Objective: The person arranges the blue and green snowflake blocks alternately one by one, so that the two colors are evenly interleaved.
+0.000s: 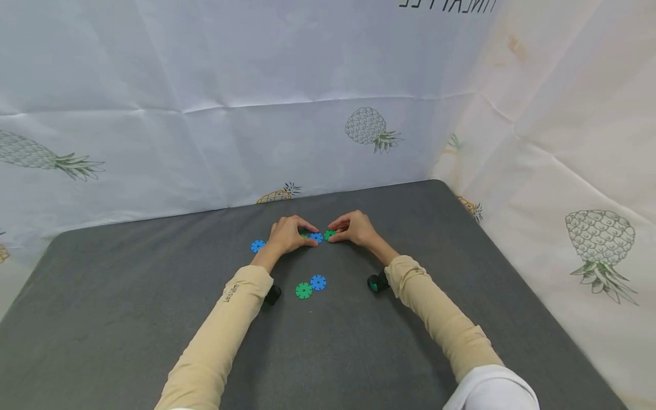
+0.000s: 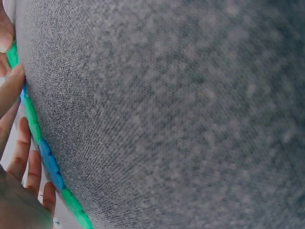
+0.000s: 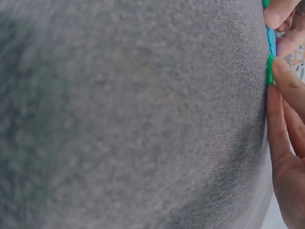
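In the head view, several flat notched discs form a row across the grey table. My left hand [image 1: 288, 234] pinches a blue disc [image 1: 315, 237] between thumb and finger. My right hand [image 1: 357, 229] pinches a green disc [image 1: 330, 234] right at that blue disc's edge; the right wrist view shows this green disc [image 3: 270, 70] between finger and thumb. Another blue disc [image 1: 258, 246] lies left of the left hand, which partly hides the row. The left wrist view shows green [image 2: 32, 121], blue [image 2: 51, 164] and green [image 2: 76, 210] discs continuing along the row, edge to edge.
Nearer the body, a loose green disc [image 1: 304, 291] and a blue disc [image 1: 318, 282] lie side by side on the grey table [image 1: 328, 353]. Black wrist devices [image 1: 377, 283] hang below both forearms. White cloth walls [image 1: 215, 159] with pineapple prints stand behind and to the right.
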